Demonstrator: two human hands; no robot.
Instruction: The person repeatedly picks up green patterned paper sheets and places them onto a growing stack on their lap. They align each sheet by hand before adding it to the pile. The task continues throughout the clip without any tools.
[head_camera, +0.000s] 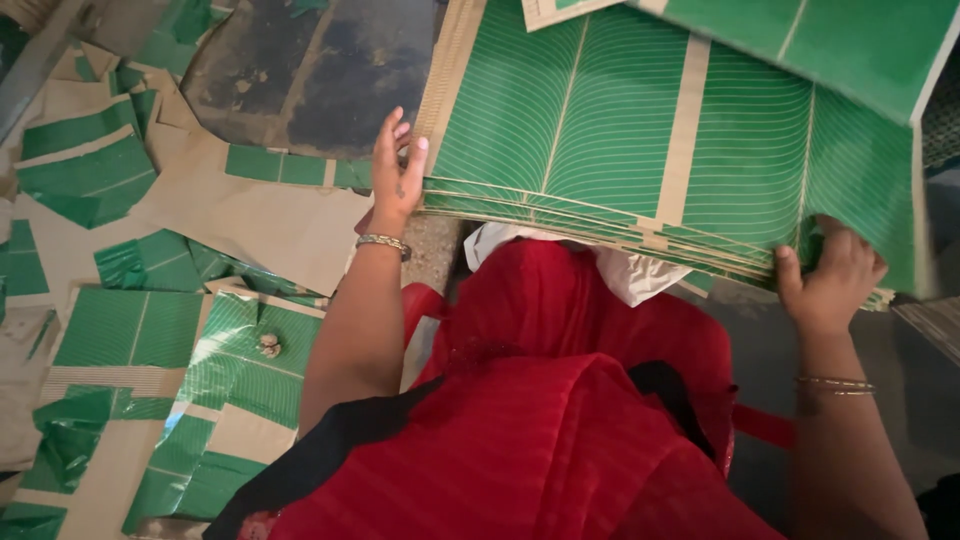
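A thick stack of large green sheets (640, 130) with fine white curved lines and tan borders lies in front of me. My left hand (394, 175) presses against the stack's left near corner, fingers spread upward. My right hand (832, 275) grips the stack's near right edge, fingers curled over the sheets. One more green sheet (850, 45) lies tilted on top at the upper right. Both wrists wear thin bangles.
Many torn green and tan sheet scraps (150, 330) cover the floor on the left. A dark worn surface (310, 70) shows at the top. My red garment (560, 400) fills the lower middle, with a white cloth (630, 275) tucked under the stack.
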